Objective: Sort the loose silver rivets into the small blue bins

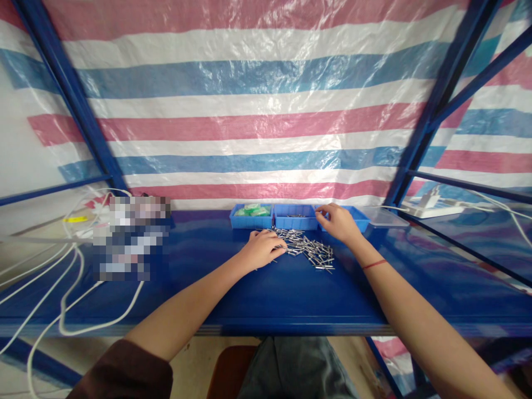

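Observation:
A loose pile of silver blind rivets (318, 252) with thin pins is spread on the blue tabletop (191, 299). At the pile's left side, my left hand (262, 248) rests low with fingers curled round some rivets. My right hand (338, 221) is over the border between the middle blue bin (296, 223) and the right blue bin (361, 219). Its thumb and fingertips are drawn together; whatever they hold is too small to make out. Several rivets lie in the middle bin. The right bin is partly hidden by my hand.
A left blue bin (251, 221) holds green and clear packets. A clear plastic lid (386, 217) lies right of the bins, near a white power strip (432, 205). White cables (78, 332) loop over the left side. Blue frame posts and striped sheeting (249, 127) enclose the back.

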A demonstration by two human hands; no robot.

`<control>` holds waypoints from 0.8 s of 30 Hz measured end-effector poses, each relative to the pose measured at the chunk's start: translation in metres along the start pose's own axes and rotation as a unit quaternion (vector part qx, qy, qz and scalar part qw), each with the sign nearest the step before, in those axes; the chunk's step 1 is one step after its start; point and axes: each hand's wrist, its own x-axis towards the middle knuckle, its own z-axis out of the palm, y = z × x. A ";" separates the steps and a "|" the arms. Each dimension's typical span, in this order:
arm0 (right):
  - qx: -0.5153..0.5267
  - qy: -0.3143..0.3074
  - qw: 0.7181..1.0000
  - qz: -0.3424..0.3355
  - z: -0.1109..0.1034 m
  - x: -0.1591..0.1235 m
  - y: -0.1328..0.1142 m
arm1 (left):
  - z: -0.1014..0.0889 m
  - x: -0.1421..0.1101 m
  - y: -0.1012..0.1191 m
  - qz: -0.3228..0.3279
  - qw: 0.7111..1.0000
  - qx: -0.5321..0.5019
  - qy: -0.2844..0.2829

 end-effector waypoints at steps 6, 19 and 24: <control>0.120 -0.097 0.986 -0.066 0.004 -0.004 -0.022 | 0.000 0.001 0.000 -0.017 0.998 0.006 0.059; 0.374 -0.212 0.901 -0.051 0.018 -0.019 -0.060 | -0.004 0.007 -0.003 -0.050 0.992 -0.042 0.112; 0.389 -0.184 0.902 -0.045 0.019 -0.020 -0.067 | -0.006 0.007 -0.001 -0.049 0.983 -0.090 0.151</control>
